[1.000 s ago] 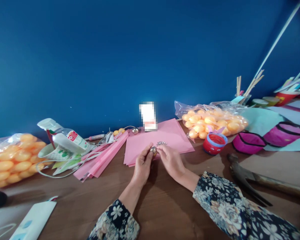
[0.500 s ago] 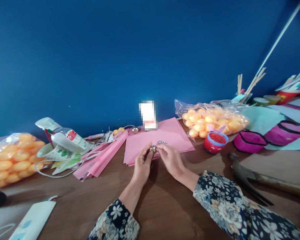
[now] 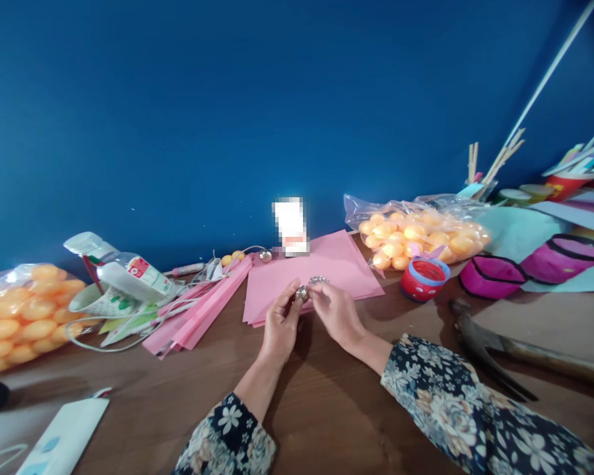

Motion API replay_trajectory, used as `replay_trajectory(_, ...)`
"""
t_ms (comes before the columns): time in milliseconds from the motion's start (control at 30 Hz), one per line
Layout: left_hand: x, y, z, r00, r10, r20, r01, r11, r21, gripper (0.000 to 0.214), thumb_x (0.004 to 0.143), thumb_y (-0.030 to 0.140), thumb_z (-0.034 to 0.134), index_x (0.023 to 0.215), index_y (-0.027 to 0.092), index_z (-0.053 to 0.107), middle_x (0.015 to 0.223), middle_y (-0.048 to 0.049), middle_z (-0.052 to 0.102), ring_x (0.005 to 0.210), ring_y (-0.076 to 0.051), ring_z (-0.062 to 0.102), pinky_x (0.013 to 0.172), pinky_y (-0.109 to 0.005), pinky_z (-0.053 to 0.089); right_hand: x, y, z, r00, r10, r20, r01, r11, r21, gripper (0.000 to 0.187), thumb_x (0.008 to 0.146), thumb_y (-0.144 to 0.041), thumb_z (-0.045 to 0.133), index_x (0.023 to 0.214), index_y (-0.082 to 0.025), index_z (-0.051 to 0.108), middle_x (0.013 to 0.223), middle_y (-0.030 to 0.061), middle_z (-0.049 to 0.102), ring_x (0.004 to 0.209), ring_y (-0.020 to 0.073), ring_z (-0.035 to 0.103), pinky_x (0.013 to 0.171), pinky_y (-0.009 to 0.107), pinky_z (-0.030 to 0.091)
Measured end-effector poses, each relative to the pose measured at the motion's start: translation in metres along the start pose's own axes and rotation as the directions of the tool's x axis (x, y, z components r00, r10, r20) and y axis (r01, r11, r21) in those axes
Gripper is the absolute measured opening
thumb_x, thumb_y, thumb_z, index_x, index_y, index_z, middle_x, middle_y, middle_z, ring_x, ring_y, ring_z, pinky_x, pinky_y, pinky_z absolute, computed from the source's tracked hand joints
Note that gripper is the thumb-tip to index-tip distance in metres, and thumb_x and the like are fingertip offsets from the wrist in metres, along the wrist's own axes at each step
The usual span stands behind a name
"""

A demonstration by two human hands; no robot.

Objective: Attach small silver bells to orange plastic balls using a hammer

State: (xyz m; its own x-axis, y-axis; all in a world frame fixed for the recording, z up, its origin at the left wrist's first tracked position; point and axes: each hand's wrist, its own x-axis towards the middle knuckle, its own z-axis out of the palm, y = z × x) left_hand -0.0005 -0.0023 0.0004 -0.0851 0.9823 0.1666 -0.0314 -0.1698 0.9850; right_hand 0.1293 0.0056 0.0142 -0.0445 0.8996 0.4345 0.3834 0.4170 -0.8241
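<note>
My left hand (image 3: 280, 323) pinches a small shiny silver ball (image 3: 301, 292) that may be a bell, between thumb and fingers. Close against its right side is my right hand (image 3: 337, 316), its fingertips closed at the ball; what exactly they grip is too small to tell. Just behind the right fingers shows a short cluster of silver beads (image 3: 319, 280); whether it is held or lying down I cannot tell. Both hands are at the near edge of stacked pink paper sheets (image 3: 351, 264). Another silver ball (image 3: 265, 254) rests behind the stack's left corner.
Bags of orange balls stand left (image 3: 39, 310) and back right (image 3: 426, 237). Pink strips (image 3: 202, 310), a cup with a bottle (image 3: 143, 277) and cords lie left. Right are a red cup (image 3: 424, 280), magenta fabric cuffs (image 3: 492, 277) and a claw hammer (image 3: 505, 349). A power strip (image 3: 64, 435) lies front left.
The whole view has shifted very slightly. Both hands keep nearly the same pose around the silver ball.
</note>
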Motion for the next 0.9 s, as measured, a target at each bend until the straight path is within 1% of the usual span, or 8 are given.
replay_trajectory(300, -0.0011, 0.0036, 0.001, 0.999, -0.052, -0.009, 0.051, 0.994, -0.1, 0.04, 0.075, 0.028, 0.063, 0.114, 0.021, 0.059, 0.123, -0.0062, 0.058, 0.116, -0.021, 0.051, 0.102, -0.036, 0.035, -0.0003, 0.0044, 0.001, 1.0, -0.016, -0.016, 0.016, 1.0, -0.01, 0.017, 0.085, -0.021, 0.047, 0.087, -0.019, 0.063, 0.086, 0.0061, 0.069, 0.08, 0.0191, 0.064, 0.076, 0.031, 0.049)
replay_trajectory(433, -0.0013, 0.005, 0.0022, 0.997, -0.076, -0.001, 0.075, 0.986, -0.147, 0.044, 0.077, 0.03, 0.061, 0.119, 0.021, 0.054, 0.118, -0.0072, 0.06, 0.111, -0.021, 0.054, 0.1, -0.037, 0.037, -0.0005, 0.0021, 0.0007, 1.0, -0.018, -0.006, 0.018, 0.999, 0.046, 0.016, 0.085, -0.022, 0.049, 0.09, -0.019, 0.064, 0.088, 0.006, 0.07, 0.082, 0.019, 0.065, 0.077, 0.031, 0.049)
replay_trajectory(567, -0.0011, 0.0062, 0.0033, 0.997, -0.071, -0.028, 0.066, 0.984, -0.163, 0.048, 0.074, 0.03, 0.064, 0.12, 0.02, 0.053, 0.112, -0.0079, 0.062, 0.109, -0.021, 0.055, 0.097, -0.037, 0.04, -0.0009, -0.0013, 0.0, 0.999, -0.034, 0.0, 0.034, 0.992, 0.12, 0.014, 0.084, -0.019, 0.05, 0.09, -0.02, 0.064, 0.09, 0.0052, 0.069, 0.084, 0.0179, 0.064, 0.078, 0.03, 0.05)
replay_trajectory(733, -0.0006, 0.0051, 0.0023, 0.997, -0.072, -0.032, 0.067, 0.989, -0.132, 0.048, 0.075, 0.031, 0.063, 0.121, 0.021, 0.052, 0.113, -0.0072, 0.063, 0.108, -0.021, 0.056, 0.097, -0.037, 0.04, 0.0012, -0.0019, -0.0009, 0.998, -0.066, -0.004, 0.066, 0.988, 0.137, 0.014, 0.085, -0.021, 0.049, 0.087, -0.02, 0.062, 0.089, 0.005, 0.067, 0.085, 0.0175, 0.062, 0.078, 0.03, 0.049)
replay_trajectory(900, -0.0001, 0.0035, 0.0017, 0.999, -0.04, -0.028, 0.038, 0.997, -0.062, 0.041, 0.074, 0.029, 0.064, 0.114, 0.021, 0.058, 0.122, -0.0057, 0.059, 0.117, -0.022, 0.05, 0.102, -0.037, 0.035, 0.0051, 0.0001, -0.0002, 1.0, -0.014, -0.027, 0.018, 0.988, 0.152, 0.01, 0.083, -0.022, 0.052, 0.08, -0.019, 0.061, 0.082, 0.0041, 0.065, 0.081, 0.0168, 0.061, 0.075, 0.029, 0.049)
